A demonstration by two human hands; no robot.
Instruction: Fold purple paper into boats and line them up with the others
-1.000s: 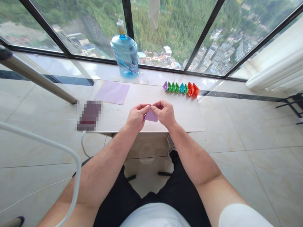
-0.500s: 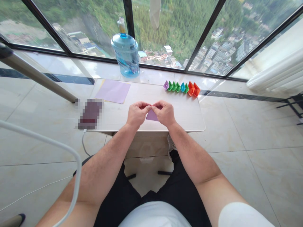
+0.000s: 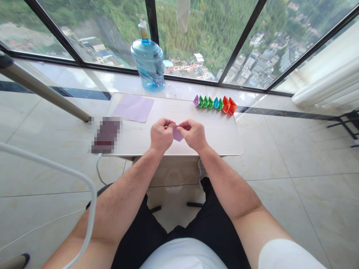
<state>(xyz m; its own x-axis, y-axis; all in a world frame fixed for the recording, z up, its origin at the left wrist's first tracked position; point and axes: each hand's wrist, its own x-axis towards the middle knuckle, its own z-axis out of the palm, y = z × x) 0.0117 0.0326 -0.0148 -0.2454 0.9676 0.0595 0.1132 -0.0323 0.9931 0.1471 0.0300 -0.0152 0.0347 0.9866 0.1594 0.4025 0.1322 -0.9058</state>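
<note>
A small folded piece of purple paper (image 3: 177, 134) is pinched between both hands above the near middle of a low white table (image 3: 221, 138). My left hand (image 3: 160, 135) grips its left side with curled fingers. My right hand (image 3: 193, 134) grips its right side, thumb and fingers pressed together. Most of the paper is hidden by the fingers. A stack of flat paper sheets (image 3: 133, 107), purple on top, lies at the table's far left. A row of several folded paper boats (image 3: 215, 104) in purple, green, blue and orange stands at the far right.
A blurred dark object (image 3: 106, 135) lies on the table's left edge with a cable hanging from it. A blue water bottle (image 3: 148, 63) stands on the sill by the window. A metal pole (image 3: 42, 89) slants at the left. Tiled floor surrounds the table.
The paper has shrunk from view between the fingers as both hands work on it; the hands moved slightly away along the table. Nothing else moved.
</note>
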